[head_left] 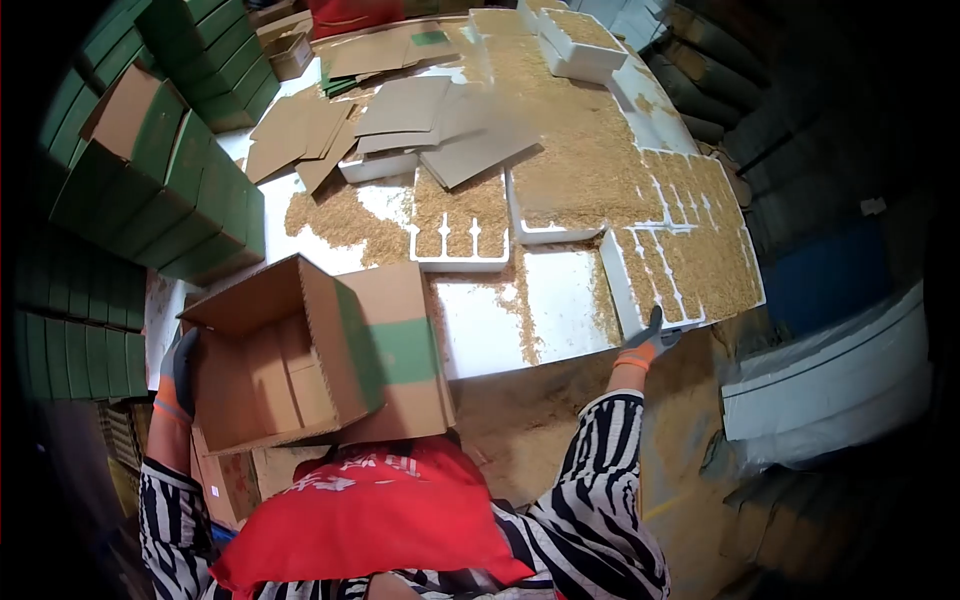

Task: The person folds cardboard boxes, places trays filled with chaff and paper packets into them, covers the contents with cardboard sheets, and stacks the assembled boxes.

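My left hand (178, 372), in a dark grey glove with an orange cuff, grips the left side of an open cardboard box (345, 335). The box is tilted with its opening towards me, its inside bare, and a green band runs over its outer side and flap. My right hand (648, 345), gloved alike, holds the near end of a white foam tray (618, 285) at the table's front edge. Brown, husk-like loose material fills that tray around white dividers. Part of the right hand's fingers is hidden behind the tray wall.
Brown loose material lies scattered over the white table (480, 335). More foam trays (460, 265) stand on it, with flat cardboard sheets (405, 105) behind. Green boxes (190, 190) are stacked at the left. White wrapped sheets (825, 370) stand at the right.
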